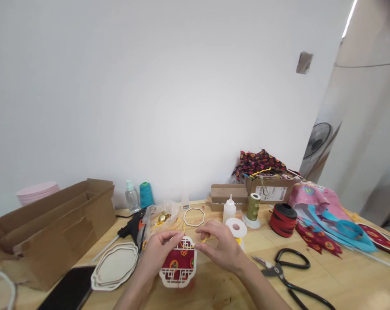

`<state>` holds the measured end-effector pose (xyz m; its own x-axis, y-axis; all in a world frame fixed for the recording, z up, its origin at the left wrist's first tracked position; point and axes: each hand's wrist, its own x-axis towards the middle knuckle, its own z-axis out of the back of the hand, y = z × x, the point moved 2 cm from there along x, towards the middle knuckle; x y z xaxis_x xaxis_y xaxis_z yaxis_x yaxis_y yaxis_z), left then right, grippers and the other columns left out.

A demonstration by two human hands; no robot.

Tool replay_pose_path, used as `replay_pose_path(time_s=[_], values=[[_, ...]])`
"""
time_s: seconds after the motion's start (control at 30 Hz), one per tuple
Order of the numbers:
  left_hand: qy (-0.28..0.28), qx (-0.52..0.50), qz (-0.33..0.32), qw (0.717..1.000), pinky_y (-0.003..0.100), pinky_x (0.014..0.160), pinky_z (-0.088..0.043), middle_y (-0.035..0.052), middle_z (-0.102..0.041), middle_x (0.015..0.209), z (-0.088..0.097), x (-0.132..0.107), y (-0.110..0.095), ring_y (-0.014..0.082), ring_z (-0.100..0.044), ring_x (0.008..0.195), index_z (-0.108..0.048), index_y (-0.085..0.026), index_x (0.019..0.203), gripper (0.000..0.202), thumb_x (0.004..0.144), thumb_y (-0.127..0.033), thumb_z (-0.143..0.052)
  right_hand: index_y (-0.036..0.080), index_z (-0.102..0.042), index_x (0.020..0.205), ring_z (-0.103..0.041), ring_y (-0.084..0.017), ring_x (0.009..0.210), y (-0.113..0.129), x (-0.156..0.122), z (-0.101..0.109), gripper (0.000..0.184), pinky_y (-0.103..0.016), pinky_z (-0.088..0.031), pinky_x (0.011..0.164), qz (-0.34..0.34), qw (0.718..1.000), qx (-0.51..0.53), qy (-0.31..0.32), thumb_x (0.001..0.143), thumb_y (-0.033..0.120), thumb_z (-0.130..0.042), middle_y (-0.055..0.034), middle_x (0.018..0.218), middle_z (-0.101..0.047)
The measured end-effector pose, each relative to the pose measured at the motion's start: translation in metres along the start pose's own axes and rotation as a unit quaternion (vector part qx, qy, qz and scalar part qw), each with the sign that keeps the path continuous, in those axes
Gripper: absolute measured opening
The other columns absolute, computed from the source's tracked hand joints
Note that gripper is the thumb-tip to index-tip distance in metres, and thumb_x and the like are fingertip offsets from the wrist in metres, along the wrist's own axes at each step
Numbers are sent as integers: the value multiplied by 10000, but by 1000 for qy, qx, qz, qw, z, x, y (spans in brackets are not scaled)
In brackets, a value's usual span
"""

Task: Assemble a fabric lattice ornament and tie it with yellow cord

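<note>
A white lattice frame with red patterned fabric [178, 262] lies flat on the wooden table [214, 288], directly below my hands. A thin yellow cord [190, 246] crosses its top edge. My left hand [157, 253] is at the frame's upper left, its fingertips pinching the cord. My right hand [220, 249] is at the upper right, with thumb and finger closed on the cord. My fingers hide part of the cord.
Black-handled scissors [280, 271] lie to the right, beyond a white tape roll [236, 228] and thread spools [253, 211]. Left of my hands are a black glue gun [133, 226], stacked white frames [115, 266], a cardboard box [52, 228] and a black tablet [68, 288].
</note>
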<state>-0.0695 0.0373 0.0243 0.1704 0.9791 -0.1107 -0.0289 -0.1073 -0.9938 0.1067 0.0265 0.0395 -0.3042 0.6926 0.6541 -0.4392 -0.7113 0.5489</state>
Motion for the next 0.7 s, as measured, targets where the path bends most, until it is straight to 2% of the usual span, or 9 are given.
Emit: replay_pose_path(time_s=[0.1,0.17,0.3,0.4,0.47,0.53,0.57,0.63,0.7], values=[[51,26,24,998,214,492,-397,-2,-652,570,0,-4,-2,112,-546,497,-664,-159,676,261,652,-416,-624,166,-641,827,-562,-156,687,-1,2,3,100,-262,-447,627,45,998,-8,-47,758,176,-569,-52,716,-628],[80,47,33,995,206,481,-381,0,-635,541,-2,-8,-4,111,-530,491,-667,-140,607,256,606,-396,-667,174,-653,781,-562,-159,688,-4,3,3,129,-263,-451,620,55,996,-16,-73,785,163,-525,-59,708,-626],[124,115,11,986,206,599,-409,8,-669,681,-7,-16,-12,145,-564,664,-699,-164,652,187,534,-307,-725,191,-651,780,-551,-131,612,-6,3,6,125,-233,-443,551,32,993,-18,-112,790,199,-526,-43,717,-606],[152,153,-18,976,207,598,-403,1,-655,641,-9,-23,-16,144,-548,651,-695,-182,622,142,551,-304,-707,180,-614,932,-497,-93,522,-1,1,11,185,-226,-427,507,-20,987,-5,-158,819,249,-486,-66,871,-578],[147,140,-21,979,206,556,-394,-7,-633,583,-10,-26,-15,132,-529,591,-684,-180,592,142,537,-307,-715,191,-582,1027,-548,-123,667,5,0,10,254,-250,-450,628,-28,992,39,-116,848,286,-428,-78,977,-573],[136,118,-13,984,198,547,-389,-15,-629,581,-10,-26,-12,119,-522,574,-678,-174,589,148,526,-298,-726,212,-592,1036,-557,-154,833,12,-1,3,291,-270,-431,742,-15,996,93,-6,872,302,-369,-54,969,-610],[135,102,-2,986,193,547,-387,-15,-633,591,-10,-24,-10,112,-523,572,-678,-166,595,153,529,-294,-728,215,-611,1013,-558,-156,839,14,-3,-2,299,-263,-426,742,-14,993,109,51,875,307,-361,-39,916,-634],[141,62,31,988,188,527,-379,-11,-637,584,-10,-20,-6,99,-524,542,-677,-148,611,181,545,-310,-724,202,-648,945,-562,-132,691,16,-5,-10,297,-216,-422,615,-47,982,125,131,864,323,-389,-9,766,-651],[147,23,65,987,190,482,-366,-7,-629,541,-10,-15,-3,91,-518,479,-671,-135,635,235,553,-350,-718,184,-670,886,-512,-104,561,13,-6,-14,272,-183,-367,491,-86,976,126,158,837,330,-445,12,661,-629]])
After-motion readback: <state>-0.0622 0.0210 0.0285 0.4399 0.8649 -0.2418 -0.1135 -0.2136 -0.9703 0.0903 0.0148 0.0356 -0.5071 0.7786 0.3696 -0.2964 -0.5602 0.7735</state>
